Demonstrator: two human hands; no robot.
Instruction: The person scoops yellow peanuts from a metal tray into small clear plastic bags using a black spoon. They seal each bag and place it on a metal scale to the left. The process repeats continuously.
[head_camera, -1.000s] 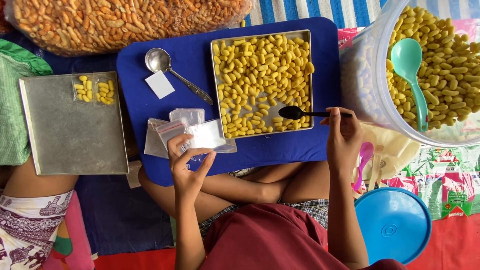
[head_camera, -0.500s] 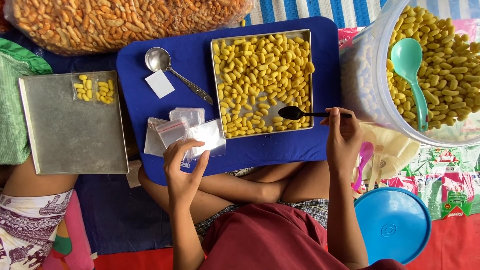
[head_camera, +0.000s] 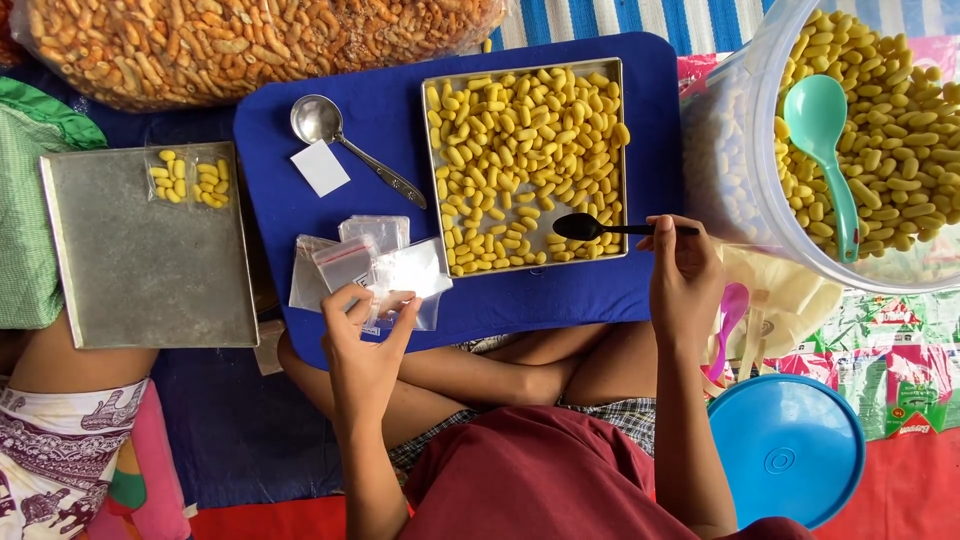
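While pinching a small clear bag (head_camera: 395, 285) off the loose pile of clear bags (head_camera: 345, 262) near the blue board's (head_camera: 400, 120) front-left corner, left hand (head_camera: 362, 352) closed on it with thumb and fingers. Right hand (head_camera: 683, 282) at the front-right edge, closed on a black spoon (head_camera: 600, 229), bowl resting in the metal tray (head_camera: 527, 160) of yellow snacks. Metal ladle (head_camera: 345, 140) and white card (head_camera: 320, 167) toward the back-left corner.
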